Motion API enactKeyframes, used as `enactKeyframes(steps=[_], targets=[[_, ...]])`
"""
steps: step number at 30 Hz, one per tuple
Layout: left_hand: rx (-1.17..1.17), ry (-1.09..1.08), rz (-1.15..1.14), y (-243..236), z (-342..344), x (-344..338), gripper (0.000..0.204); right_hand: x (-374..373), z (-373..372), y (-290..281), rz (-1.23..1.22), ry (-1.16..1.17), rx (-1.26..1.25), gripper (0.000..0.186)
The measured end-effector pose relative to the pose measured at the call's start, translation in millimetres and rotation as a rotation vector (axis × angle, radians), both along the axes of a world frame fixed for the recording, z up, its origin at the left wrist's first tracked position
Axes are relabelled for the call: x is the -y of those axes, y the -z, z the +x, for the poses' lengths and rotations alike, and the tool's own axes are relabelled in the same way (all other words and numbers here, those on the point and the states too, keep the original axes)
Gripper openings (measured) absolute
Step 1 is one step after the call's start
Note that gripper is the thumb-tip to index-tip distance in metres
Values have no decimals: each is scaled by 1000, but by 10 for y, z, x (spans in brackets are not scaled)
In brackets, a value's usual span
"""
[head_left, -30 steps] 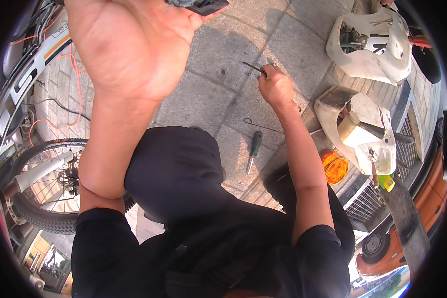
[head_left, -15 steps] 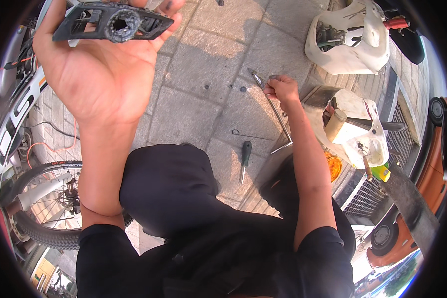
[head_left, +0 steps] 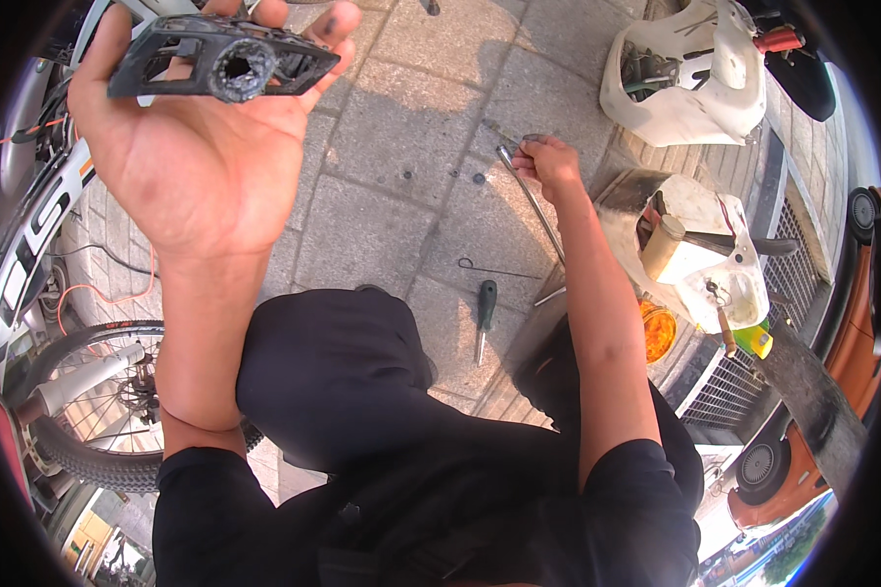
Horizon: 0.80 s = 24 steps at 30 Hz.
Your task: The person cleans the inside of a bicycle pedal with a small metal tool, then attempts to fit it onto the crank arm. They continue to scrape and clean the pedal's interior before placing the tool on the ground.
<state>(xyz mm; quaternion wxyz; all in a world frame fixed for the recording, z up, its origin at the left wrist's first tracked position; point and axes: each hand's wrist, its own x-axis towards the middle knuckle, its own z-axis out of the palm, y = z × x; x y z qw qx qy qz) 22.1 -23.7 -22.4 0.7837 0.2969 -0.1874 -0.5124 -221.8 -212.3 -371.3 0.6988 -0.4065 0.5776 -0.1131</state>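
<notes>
Left hand (head_left: 191, 186), palm up: the thumb and fingers are closed around a black bicycle pedal (head_left: 223, 82), raised above the paving (head_left: 372, 225), its greasy round hole facing the person. Right hand (head_left: 550, 166), lower and farther right: the fingers are curled together, pinching a thin dark piece (head_left: 533, 138) too blurred for me to name. A metal bar (head_left: 533, 201) lies just beside this hand, partly hidden by the forearm; whether they touch, I cannot tell. Nearer the knees, a bent wire (head_left: 499, 268) and a dark-handled screwdriver (head_left: 486, 305) rest on the ground. Right: two cut white plastic containers (head_left: 680, 129) and an orange tub (head_left: 673, 338). Left: a bicycle wheel (head_left: 78, 460), beside the person's leg.
</notes>
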Motion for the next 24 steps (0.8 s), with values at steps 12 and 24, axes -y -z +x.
enactKeyframes(steps=[12, 24], targets=[[4, 4, 0, 67, 44, 9, 69, 33, 83, -248, -294, -264, -292, 23], [-22, 10, 31, 81, 25, 59, 68, 2, 125, 45, -198, 117, 129, 24]])
